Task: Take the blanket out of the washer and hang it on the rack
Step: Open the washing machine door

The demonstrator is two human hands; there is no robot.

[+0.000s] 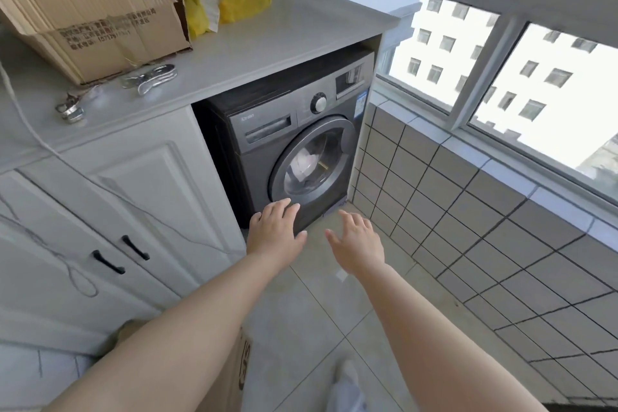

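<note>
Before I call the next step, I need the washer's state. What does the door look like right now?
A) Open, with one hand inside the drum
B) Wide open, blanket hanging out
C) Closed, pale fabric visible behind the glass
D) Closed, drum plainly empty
C: the round door sits flush against the washer, pale fabric shows through its glass, and the left hand and right hand are both outside it, fingers straight.

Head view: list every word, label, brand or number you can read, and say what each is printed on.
Cardboard box on the counter: several printed lines, blurred; only a run of digits shows, not reliably readable.
Washer drawer panel: small brand mark, too small to read.
Blue sticker on the washer's right edge: unreadable.
Washer display panel: nothing legible.
Cardboard box by the left arm: partial large letters, cut off, unreadable.
</note>
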